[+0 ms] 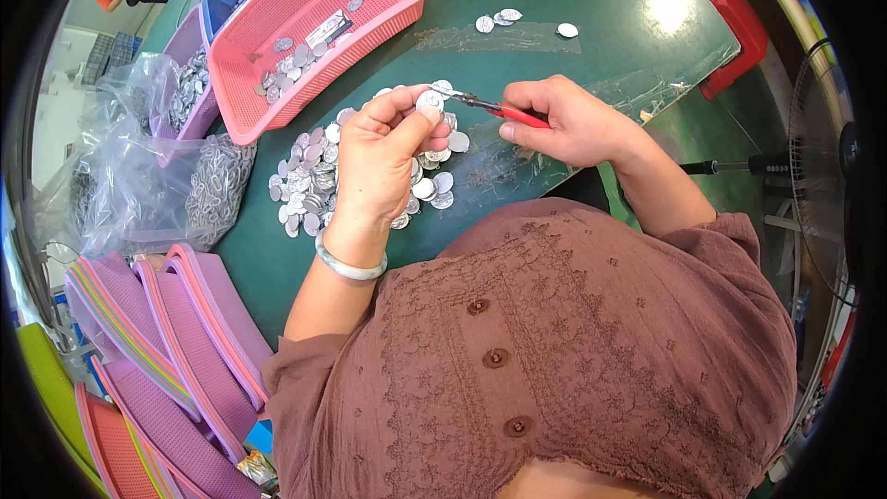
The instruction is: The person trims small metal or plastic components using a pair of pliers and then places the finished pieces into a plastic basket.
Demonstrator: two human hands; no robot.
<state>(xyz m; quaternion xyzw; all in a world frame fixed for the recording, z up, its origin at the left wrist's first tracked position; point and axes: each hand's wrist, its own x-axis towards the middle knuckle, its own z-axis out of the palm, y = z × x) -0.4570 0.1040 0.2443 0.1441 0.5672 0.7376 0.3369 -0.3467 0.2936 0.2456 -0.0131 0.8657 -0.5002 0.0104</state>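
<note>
My left hand (381, 150), a pale bangle at its wrist, pinches a round silver metal disc (430, 103) between thumb and fingers above the green table. Closed around the red handles of a pair of pliers (519, 115) is my right hand (568, 120). The pliers' dark jaws point left and meet the disc's upper edge; a second small silver piece (445, 88) shows at their tip. Whether the jaws grip it I cannot tell. Under and beside my left hand spreads a loose pile of silver discs (309, 176), partly hidden by the hand.
A pink basket (383, 26) with some discs stands beyond my left hand. Left of it are a purple basket (205, 111) and a plastic bag (139, 176) of metal links. Stacked purple baskets (208, 342) lie near left. Several discs (504, 18) lie farther back; a fan (822, 166) stands right.
</note>
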